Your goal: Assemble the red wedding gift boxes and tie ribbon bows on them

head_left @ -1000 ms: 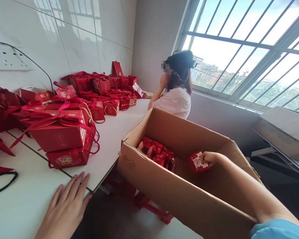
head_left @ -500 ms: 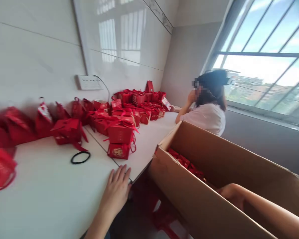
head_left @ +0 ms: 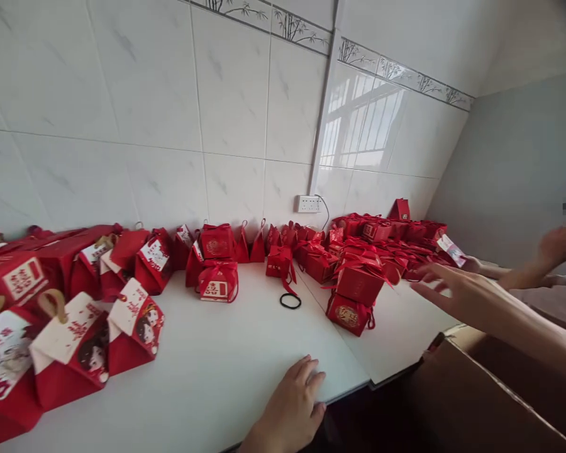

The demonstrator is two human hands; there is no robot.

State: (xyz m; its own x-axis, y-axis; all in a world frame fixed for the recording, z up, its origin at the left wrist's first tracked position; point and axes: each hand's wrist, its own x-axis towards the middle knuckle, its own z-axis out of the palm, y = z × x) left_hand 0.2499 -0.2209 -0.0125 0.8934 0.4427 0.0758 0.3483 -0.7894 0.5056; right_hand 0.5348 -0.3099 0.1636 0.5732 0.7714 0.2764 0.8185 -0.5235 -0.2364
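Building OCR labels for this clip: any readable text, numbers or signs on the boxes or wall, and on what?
"囍", probably: white label of the far-left red box.
Ribboned box label: red characters, too blurred.
Gold emblem on the lower stacked box: unreadable.
Pouch flaps: red marks, illegible.
Wall socket: no text visible.

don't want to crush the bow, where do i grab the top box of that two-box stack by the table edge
Probably grip the top red box by its flat side walls, below the ribbon bow, coming from the right front, where the open right hand hovers. It sits level on the lower box, and those sides look free, while other boxes crowd behind it.
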